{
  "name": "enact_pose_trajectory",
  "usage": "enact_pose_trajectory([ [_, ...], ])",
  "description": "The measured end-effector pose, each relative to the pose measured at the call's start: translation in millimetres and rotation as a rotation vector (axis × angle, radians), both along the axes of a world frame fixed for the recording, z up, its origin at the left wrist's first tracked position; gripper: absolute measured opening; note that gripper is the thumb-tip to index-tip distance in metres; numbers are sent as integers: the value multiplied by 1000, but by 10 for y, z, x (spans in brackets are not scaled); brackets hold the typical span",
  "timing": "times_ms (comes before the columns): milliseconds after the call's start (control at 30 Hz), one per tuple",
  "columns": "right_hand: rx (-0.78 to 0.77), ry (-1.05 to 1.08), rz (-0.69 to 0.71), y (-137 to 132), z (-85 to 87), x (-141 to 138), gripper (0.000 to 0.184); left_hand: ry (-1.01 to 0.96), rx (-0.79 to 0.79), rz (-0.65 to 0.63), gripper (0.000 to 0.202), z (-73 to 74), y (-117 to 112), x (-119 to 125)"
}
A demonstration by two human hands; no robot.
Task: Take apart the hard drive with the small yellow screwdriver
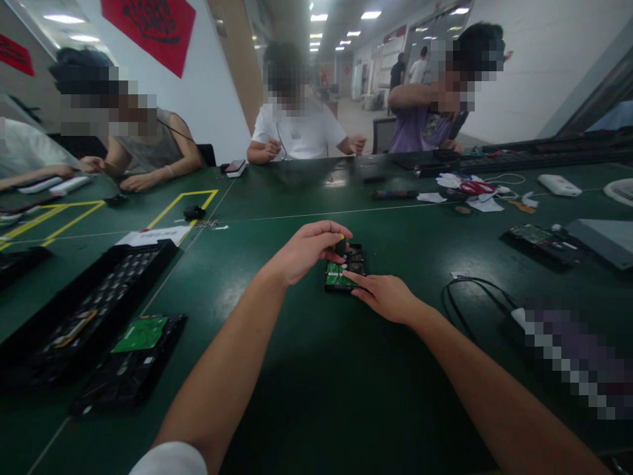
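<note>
A small hard drive [345, 270] with a green circuit board facing up lies on the dark green table [316, 369], straight ahead of me. My left hand [309, 249] is closed around a screwdriver with a yellow and black handle [340, 244], held upright over the drive. My right hand [384, 295] rests at the drive's near right corner, its fingers pressed on the edge and one finger stretched along the board.
At the left lie a black tray [74, 316] and another drive with a green board [141, 340]. A black cable [469, 297] curls at the right, and more drives [539, 239] lie further right. Three people sit across the table among tools and papers.
</note>
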State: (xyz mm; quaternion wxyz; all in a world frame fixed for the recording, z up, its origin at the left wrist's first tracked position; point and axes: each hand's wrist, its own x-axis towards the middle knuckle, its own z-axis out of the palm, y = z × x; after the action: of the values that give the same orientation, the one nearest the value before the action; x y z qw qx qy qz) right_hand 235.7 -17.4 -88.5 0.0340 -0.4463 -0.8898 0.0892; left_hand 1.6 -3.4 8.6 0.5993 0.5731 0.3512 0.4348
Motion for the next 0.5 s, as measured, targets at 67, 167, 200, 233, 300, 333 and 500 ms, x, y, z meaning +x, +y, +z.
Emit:
enact_pose_trajectory([
  [67, -2, 3, 4, -1, 6, 1, 54, -8, -4, -2, 17, 2, 0, 1],
  [167, 1, 4, 10, 0, 13, 0, 54, 0, -9, -16, 19, -9, 4, 7],
  [200, 1, 2, 8, 2, 13, -2, 54, 9, -4, -16, 21, -16, 7, 9],
  [233, -2, -3, 6, 4, 14, -4, 54, 21, 3, -14, 22, -25, 12, 11],
  [300, -10, -10, 2, 9, 14, -7, 54, 48, 26, -6, 25, -43, 23, 12],
  [333, -14, -11, 1, 12, 14, -8, 54, 57, 36, -3, 26, -51, 28, 11],
  [500, -32, -25, -1, 13, 29, -10, 55, 75, 46, 3, 27, -63, 44, -2],
])
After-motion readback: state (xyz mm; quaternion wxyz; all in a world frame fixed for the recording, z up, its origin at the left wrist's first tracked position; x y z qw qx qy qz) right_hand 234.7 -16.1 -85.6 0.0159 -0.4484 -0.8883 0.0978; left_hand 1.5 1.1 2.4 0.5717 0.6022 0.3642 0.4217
